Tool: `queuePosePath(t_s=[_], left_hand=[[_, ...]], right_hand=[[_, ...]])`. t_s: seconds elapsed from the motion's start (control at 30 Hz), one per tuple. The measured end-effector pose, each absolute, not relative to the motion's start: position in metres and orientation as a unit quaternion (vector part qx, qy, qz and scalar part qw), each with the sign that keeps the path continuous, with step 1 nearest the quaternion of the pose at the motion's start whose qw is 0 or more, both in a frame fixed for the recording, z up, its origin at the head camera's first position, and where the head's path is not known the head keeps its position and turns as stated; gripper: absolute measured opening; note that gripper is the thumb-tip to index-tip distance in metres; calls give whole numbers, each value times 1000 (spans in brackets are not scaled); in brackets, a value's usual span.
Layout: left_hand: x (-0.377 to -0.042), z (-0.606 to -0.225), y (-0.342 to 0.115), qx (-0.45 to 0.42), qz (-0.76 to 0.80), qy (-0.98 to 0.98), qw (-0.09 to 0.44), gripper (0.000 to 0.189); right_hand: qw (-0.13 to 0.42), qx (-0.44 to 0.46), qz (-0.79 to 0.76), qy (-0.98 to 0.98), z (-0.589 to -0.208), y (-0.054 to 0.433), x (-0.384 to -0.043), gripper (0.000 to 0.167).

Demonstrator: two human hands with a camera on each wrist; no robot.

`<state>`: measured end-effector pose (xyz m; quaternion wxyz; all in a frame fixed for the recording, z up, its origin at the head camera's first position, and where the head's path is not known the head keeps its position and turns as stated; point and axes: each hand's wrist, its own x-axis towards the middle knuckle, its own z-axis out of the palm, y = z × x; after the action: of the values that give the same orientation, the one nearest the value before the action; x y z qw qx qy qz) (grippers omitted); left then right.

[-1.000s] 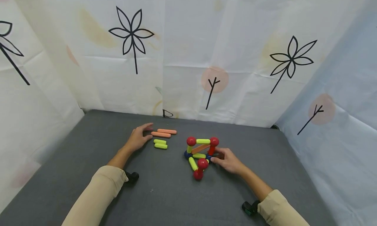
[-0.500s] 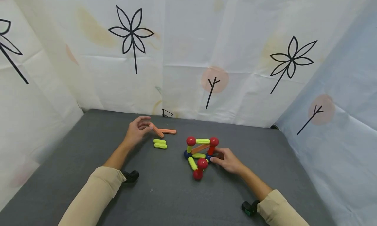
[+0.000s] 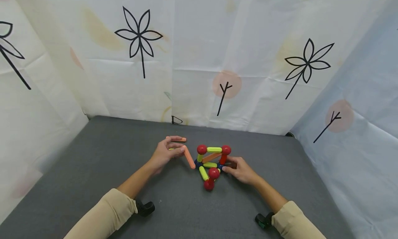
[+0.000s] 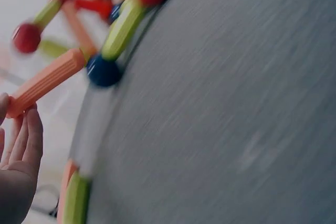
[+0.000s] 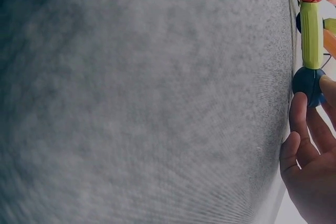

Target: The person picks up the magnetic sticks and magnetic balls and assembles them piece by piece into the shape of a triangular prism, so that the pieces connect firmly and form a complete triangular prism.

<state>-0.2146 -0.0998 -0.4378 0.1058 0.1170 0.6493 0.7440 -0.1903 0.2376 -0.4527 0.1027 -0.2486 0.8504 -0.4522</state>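
My left hand (image 3: 164, 153) pinches one end of an orange rod (image 3: 189, 157); its free end slants down beside the near-left blue ball (image 3: 198, 164). In the left wrist view, that orange rod (image 4: 47, 81) reaches close to the blue ball (image 4: 104, 71); whether they touch I cannot tell. The ball belongs to a ball-and-stick frame of red balls (image 3: 201, 149), yellow-green rods (image 3: 214, 149), red rods and a slanting orange rod (image 3: 211, 157). On the frame's right side, my right hand (image 3: 242, 169) grips another blue ball (image 5: 308, 85) between thumb and fingers.
Behind the left hand lies another orange rod (image 3: 178, 139) on the grey table (image 3: 174, 211). A yellow-green rod (image 4: 76, 198) shows in the left wrist view, mostly hidden by the hand in the head view. A patterned cloth (image 3: 199, 93) hangs along the table's back edge.
The left hand has picked up one orange rod from the table and carried it right and toward me, to the frame's left side. The right hand and the frame stay in place.
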Motion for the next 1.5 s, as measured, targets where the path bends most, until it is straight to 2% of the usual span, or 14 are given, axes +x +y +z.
queuePosePath(t_s=[0.17, 0.27, 0.53, 0.73, 0.87, 1.07, 1.23, 1.33, 1.5], left_hand=[[-199, -443, -76, 111, 735, 653, 147, 60], [-193, -446, -67, 102, 736, 652, 151, 58], [-186, -448, -48, 97, 738, 659, 109, 49], [-188, -448, -37, 111, 722, 679, 69, 49], [-188, -449, -36, 117, 717, 685, 61, 48], [-187, -441, -57, 180, 670, 718, 55, 47], [-199, -444, -94, 231, 578, 781, -43, 47], [-212, -456, -118, 239, 528, 811, -84, 48], [-220, -461, -145, 225, 481, 846, -54, 43]], right_hand=[[107, -248, -458, 847, -453, 237, -190, 47], [107, -249, -459, 846, -454, 236, -190, 46], [103, -249, -462, 845, -454, 236, -190, 44], [104, -248, -462, 845, -453, 236, -189, 44], [103, -248, -463, 845, -453, 236, -189, 44], [105, -245, -466, 843, -453, 236, -188, 45], [104, -246, -465, 844, -453, 236, -188, 45], [104, -245, -466, 844, -453, 236, -188, 44], [103, -246, -464, 845, -453, 236, -188, 45]])
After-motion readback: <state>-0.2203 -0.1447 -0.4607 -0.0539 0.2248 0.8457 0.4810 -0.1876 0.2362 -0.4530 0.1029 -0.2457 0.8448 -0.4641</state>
